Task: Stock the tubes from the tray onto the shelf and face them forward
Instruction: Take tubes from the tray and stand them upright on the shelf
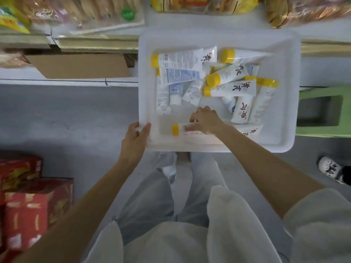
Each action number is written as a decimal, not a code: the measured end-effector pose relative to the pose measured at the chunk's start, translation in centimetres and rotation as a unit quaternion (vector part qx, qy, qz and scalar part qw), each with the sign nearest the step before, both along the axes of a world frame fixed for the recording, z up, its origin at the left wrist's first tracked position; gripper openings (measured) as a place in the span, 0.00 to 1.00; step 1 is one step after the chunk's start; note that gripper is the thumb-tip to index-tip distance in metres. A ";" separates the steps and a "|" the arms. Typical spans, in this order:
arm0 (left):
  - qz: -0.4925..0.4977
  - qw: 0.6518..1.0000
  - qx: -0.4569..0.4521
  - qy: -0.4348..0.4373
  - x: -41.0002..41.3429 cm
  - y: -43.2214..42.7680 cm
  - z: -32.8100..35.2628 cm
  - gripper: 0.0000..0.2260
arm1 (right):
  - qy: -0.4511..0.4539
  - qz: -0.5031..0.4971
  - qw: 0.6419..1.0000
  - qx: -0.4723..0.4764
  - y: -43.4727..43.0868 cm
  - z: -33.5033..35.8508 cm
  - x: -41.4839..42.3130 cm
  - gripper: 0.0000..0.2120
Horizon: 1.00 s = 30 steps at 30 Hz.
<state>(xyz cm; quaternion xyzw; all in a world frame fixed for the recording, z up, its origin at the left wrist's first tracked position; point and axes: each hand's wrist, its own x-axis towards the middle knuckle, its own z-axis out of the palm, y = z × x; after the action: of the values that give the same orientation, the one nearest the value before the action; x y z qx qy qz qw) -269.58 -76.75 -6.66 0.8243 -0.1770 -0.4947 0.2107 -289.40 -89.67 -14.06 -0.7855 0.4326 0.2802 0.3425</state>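
A white plastic tray (pixel 284 103) sits in front of me and holds several white tubes with yellow caps, piled loosely. My left hand (pixel 135 141) grips the tray's near-left rim, thumb over the edge. My right hand (pixel 206 120) reaches into the tray and closes its fingers on a yellow-capped tube (pixel 180 129) lying near the front wall, cap pointing left. More tubes (pixel 228 88) lie crossed over one another toward the tray's far side. The shelf edge (pixel 66 82) runs along the left behind the tray.
A cardboard box (pixel 79 66) sits on the lower shelf at left. Packaged snacks (pixel 85 14) fill the shelf above. A green stool (pixel 322 111) stands under the tray's right side. Red cartons (pixel 34 202) are stacked at lower left. Another person's shoe (pixel 330 168) is at right.
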 end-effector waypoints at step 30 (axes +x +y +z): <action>-0.148 0.972 -0.011 0.183 1.8 -5.7 5.6 0.09 | -0.201 -0.378 0.897 0.109 -1.3 7.4 -8.3 0.11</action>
<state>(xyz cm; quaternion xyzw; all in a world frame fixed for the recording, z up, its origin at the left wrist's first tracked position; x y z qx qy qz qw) -267.75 -82.49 -1.02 0.6818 -0.2613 -0.6610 0.1731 -297.67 -90.99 -6.70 -0.5605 0.5857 0.0112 0.5855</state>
